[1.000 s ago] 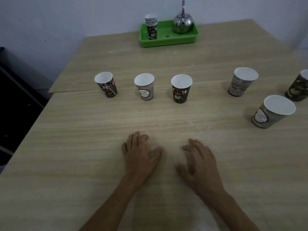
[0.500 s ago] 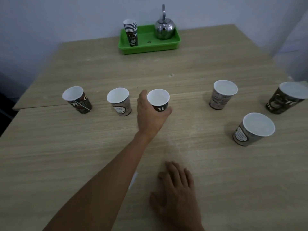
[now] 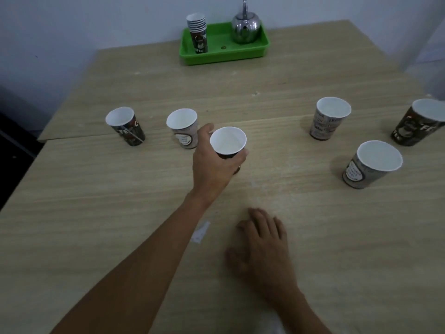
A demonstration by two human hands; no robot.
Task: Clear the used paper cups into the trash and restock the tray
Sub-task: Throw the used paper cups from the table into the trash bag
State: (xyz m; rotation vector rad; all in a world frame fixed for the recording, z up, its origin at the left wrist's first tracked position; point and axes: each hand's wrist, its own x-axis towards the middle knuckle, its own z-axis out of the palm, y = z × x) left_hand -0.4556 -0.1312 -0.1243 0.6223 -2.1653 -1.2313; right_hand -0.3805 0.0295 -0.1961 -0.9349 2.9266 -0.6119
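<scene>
Paper, dark-printed, the middle cup (image 3: 228, 143) is now wrapped by the left hand (image 3: 213, 165) and sits nearer the front edge of the tabletop (image 3: 240, 78) than half a second ago, apparently off the surface, though the base is hidden. A second ago both hands lay flat, so the first pickup has just been made. The right hand (image 3: 261, 239) rests open and flat toward the front edge, holding nothing. Five more used cups wait: two by the left edge (image 3: 125, 126) (image 3: 183, 131) and three toward the right edge (image 3: 328, 119) (image 3: 370, 165) (image 3: 419, 121). At the far edge the green tray (image 3: 224, 53) carries a cup stack (image 3: 198, 32) and a kettle (image 3: 245, 28) (no trash bin is in view).
</scene>
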